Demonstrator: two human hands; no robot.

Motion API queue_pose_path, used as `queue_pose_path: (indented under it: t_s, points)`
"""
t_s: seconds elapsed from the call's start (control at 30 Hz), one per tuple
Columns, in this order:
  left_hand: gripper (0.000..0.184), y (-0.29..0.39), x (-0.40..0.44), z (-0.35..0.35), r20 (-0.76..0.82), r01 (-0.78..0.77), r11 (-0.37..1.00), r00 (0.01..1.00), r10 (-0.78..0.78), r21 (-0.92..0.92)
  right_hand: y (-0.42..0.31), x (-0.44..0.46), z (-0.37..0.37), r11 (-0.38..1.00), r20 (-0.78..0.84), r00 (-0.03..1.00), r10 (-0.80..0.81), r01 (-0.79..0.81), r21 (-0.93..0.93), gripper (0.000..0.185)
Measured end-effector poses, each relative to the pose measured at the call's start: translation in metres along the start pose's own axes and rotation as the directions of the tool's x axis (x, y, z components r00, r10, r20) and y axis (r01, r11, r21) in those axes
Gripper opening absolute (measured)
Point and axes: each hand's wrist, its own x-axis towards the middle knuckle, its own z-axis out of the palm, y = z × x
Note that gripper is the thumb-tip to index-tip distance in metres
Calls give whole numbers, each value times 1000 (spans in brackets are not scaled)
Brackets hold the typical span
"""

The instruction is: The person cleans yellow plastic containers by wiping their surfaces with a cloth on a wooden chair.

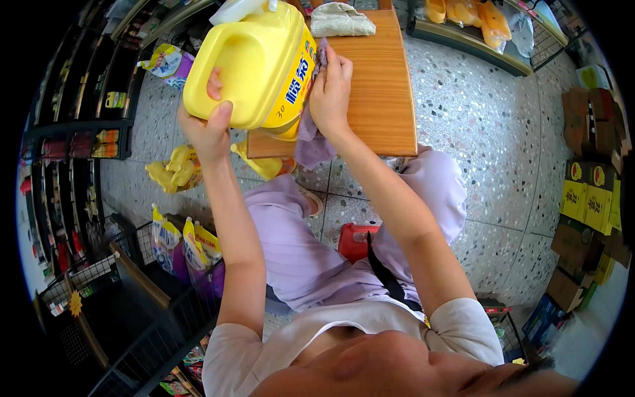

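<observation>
A large yellow detergent jug (248,69) is tilted over the left side of a small wooden table (380,92). Its blue-and-white printed label faces right, with a handwritten "30" below. My left hand (210,129) is wrapped round the jug's handle, with fingertips showing through the handle opening. Against the label side, my right hand (332,92) presses a purple cloth (313,144), which hangs down past the table's near edge. Part of the cloth is hidden behind the hand and jug. A folded whitish cloth (340,21) lies at the table's far end.
Yellow jugs (175,169) stand on the speckled floor at left, one (261,162) partly under the table. Purple-yellow detergent bags (202,251) lean by a wire rack (159,331). Shelves (79,79) line the left; stacked cartons (589,198) line the right. A red stool (354,243) shows beneath me.
</observation>
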Motion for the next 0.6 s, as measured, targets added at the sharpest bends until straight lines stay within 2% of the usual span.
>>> queue_pose_path:
  t_s: [0.37, 0.6]
  points:
    - [22, -4, 0, 7, -73, -44, 999, 996, 43, -21, 16, -55, -8, 992, 117, 986, 121, -115, -59, 54]
    - [23, -5, 1, 5, -67, -38, 999, 997, 36, -28, 1, -74, -18, 954, 247, 923, 296, -276, -114, 48]
